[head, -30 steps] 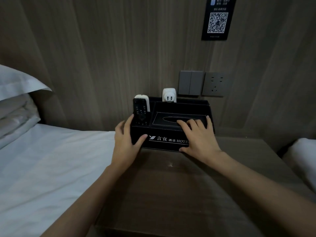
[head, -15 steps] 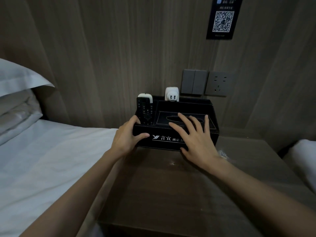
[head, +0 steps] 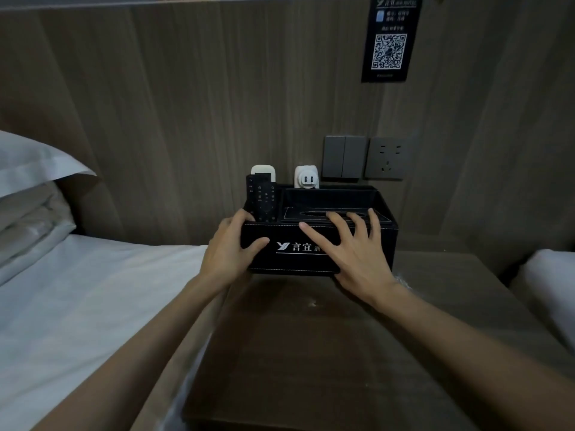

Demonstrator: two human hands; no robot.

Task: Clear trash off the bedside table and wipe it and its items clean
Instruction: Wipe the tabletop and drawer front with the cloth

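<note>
A black hotel organiser box (head: 317,247) sits at the back of the bench (head: 311,353), against the wood-panelled wall. The left hand (head: 228,250) clasps its left corner, thumb on the front; the right hand (head: 357,253) lies spread and flat over the front edge, gripping nothing. The box looks stiff and light, best taken by both ends. A black remote (head: 260,199) and a white remote (head: 264,170) stand loose in its slot and could tip. A crumpled clear wrapper (head: 404,283) lies beside the right wrist. The bed (head: 77,290) adjoins on the left.
</note>
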